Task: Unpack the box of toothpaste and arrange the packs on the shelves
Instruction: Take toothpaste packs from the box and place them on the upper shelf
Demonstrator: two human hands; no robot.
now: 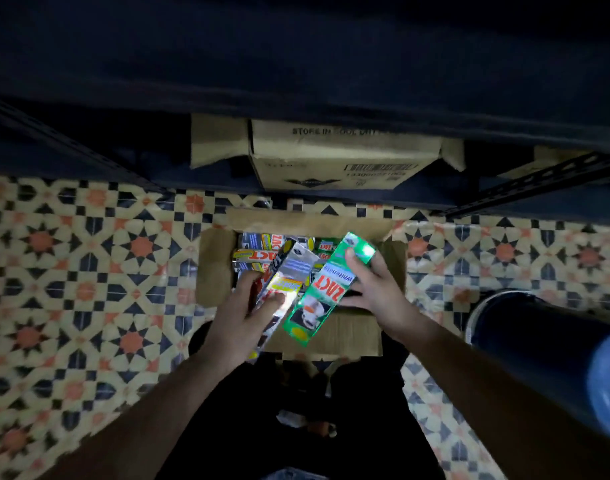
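Observation:
An open cardboard box (213, 268) sits on the patterned floor below me, with several toothpaste packs (258, 252) lying inside. My left hand (241, 317) grips a silver and black toothpaste pack (289, 271) held slanted over the box. My right hand (372, 289) grips a green toothpaste pack (326, 289) marked ZACT, also slanted above the box, right beside the silver one. The dark shelves (296, 81) run across the top of the view.
A second cardboard box (331, 157) stands on the lowest shelf straight ahead. A dark cylindrical bin (538, 341) stands on the floor at the right. Metal shelf uprights (538, 181) slant in at both sides. My dark-clothed legs are below the box.

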